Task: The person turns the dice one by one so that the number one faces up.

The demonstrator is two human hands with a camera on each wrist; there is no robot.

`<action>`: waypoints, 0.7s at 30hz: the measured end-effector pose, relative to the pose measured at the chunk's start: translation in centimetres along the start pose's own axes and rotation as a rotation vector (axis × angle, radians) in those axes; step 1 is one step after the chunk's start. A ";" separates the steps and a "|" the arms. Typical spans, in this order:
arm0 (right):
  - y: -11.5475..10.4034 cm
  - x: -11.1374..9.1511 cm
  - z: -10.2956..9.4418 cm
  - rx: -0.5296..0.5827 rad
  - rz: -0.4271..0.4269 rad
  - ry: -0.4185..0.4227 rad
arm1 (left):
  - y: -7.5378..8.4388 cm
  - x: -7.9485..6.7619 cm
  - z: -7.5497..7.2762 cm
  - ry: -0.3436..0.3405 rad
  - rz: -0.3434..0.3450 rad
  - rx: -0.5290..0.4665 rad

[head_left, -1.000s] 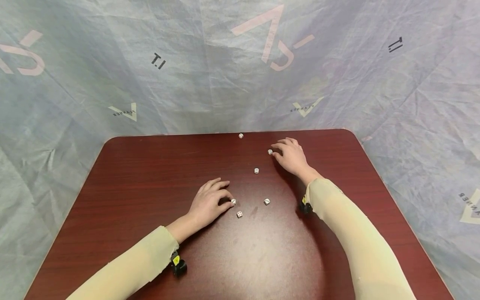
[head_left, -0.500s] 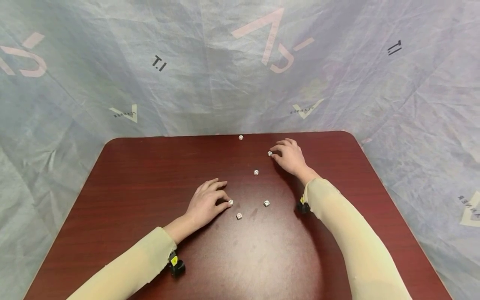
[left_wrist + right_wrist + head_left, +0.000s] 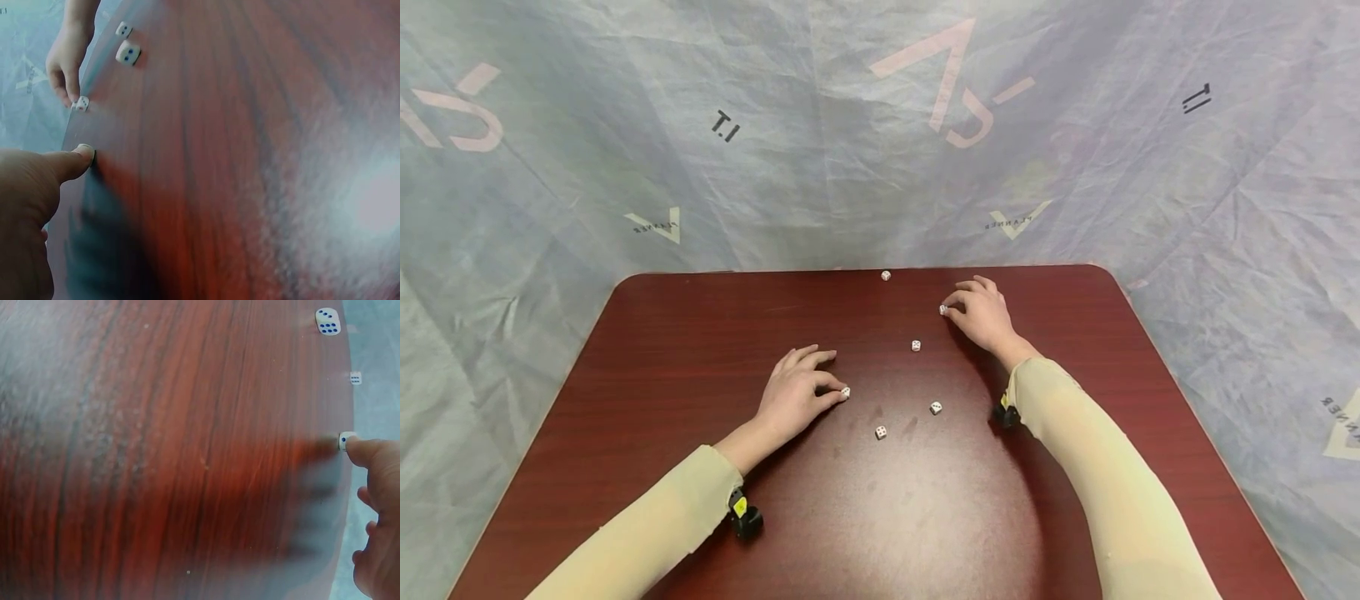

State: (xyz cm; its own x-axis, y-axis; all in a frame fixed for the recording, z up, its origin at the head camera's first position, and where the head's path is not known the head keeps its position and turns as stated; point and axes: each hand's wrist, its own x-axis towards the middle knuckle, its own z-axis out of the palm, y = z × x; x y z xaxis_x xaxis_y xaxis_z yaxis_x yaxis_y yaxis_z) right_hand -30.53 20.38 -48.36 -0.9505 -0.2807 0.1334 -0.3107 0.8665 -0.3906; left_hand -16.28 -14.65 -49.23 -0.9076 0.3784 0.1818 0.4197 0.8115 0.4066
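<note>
My left hand (image 3: 792, 393) pinches a small white die (image 3: 846, 392) between thumb and index finger, left of the table's middle. Its other fingers reach forward, spread apart. In the left wrist view the thumb hides that die. Farther back on the right, my right hand (image 3: 982, 315) holds another white die (image 3: 943, 310) at the tips of thumb and index finger; the right wrist view shows this die (image 3: 344, 442) partly behind the thumb. Between the hands lie a die (image 3: 916, 346), a second die (image 3: 936, 407) and, nearest me, a third die (image 3: 881, 432).
One more die (image 3: 886, 275) sits at the far edge of the dark red wooden table (image 3: 700, 333). A grey printed sheet (image 3: 820, 125) hangs behind and along both sides. Small black cameras hang under both sleeves, the left one (image 3: 747, 515) low over the tabletop.
My left hand has moved left and slightly away from me with its die, away from the nearest loose die. The right hand stays about in place, its fingertips now closer around its die.
</note>
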 end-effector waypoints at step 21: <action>1.6 -3.4 -1.5 -0.045 -0.092 0.019 | -0.6 0.1 -0.7 -0.004 -0.056 -0.069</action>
State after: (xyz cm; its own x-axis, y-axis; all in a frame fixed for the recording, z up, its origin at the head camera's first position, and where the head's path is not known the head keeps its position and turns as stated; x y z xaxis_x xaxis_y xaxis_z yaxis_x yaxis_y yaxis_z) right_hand -27.83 23.33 -48.06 -0.9177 -0.3519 0.1843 -0.3952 0.8554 -0.3348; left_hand -16.62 -15.37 -48.86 -0.9295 0.3355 0.1533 0.3669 0.7987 0.4769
